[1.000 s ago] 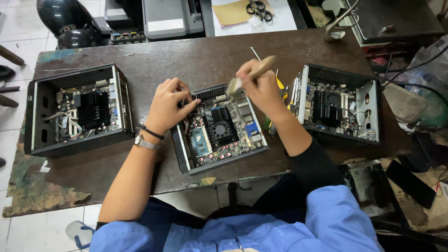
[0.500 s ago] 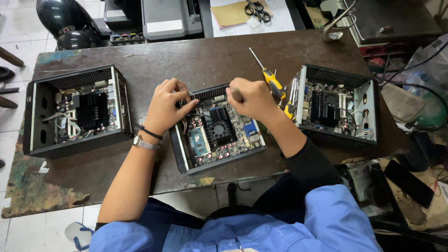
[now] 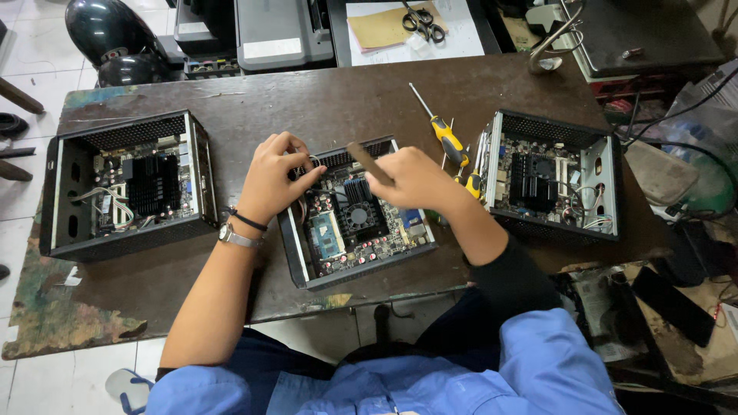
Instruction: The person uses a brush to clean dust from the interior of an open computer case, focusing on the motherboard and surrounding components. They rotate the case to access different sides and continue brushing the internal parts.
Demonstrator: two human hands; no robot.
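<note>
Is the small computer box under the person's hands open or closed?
Open. The middle case has no top cover, so its green circuit board and black fan show from above.

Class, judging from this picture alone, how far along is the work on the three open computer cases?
All three cases are already open. In hand: the middle open black computer case, left hand at its cables, right hand holding a brown brush. Left black case and right grey case sit untouched.
</note>
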